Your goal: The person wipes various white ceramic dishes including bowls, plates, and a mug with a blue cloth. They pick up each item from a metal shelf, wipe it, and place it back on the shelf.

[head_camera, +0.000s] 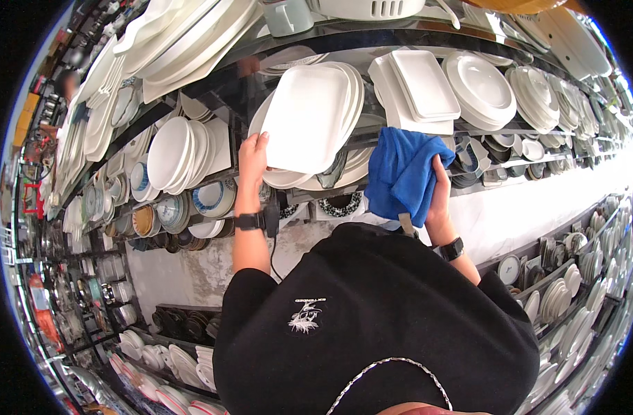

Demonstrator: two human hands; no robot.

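My left hand (pixel 253 158) grips the left edge of a white rounded-rectangular plate (pixel 307 116). The thumb lies along the rim, and some fingers are hidden. Other white oval plates (pixel 353 98) show behind it, stacked on the shelf. A blue cloth (pixel 402 174), bunched and hanging in folds with a pale tag at its lower end, is held in my right hand (pixel 439 192). It hangs just right of the plate, apart from it, in front of the shelf edge.
White rectangular trays (pixel 425 85) and round plates (pixel 480 88) stand to the right on the same shelf. Stacked white plates (pixel 173 153) fill the left side. Patterned bowls (pixel 212 197) sit on a lower shelf. A black cable (pixel 275 254) hangs near my left forearm.
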